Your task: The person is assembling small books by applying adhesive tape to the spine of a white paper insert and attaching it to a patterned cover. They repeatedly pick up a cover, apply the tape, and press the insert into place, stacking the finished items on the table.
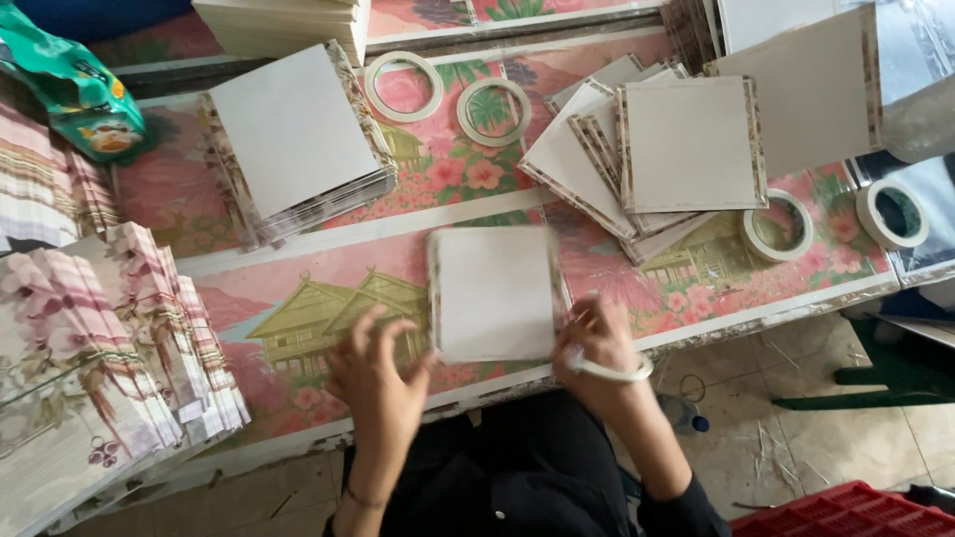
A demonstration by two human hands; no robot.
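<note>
The right hand [600,343] grips a tape roll [612,370] beside the white card [494,291], while the left hand [376,383] hovers, fingers spread.

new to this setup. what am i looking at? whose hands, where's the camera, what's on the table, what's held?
There is one picture, taken from a camera on a person's head, looking down. No machine: two bare hands. The left hand is open, its fingers spread, beside a white square card on the floral-patterned table. The right hand holds a tape roll at the card's lower right corner. Around them lie stacks of square cards, a fanned pile of more cards, folded floral sheets, further tape rolls and a green packet.
</note>
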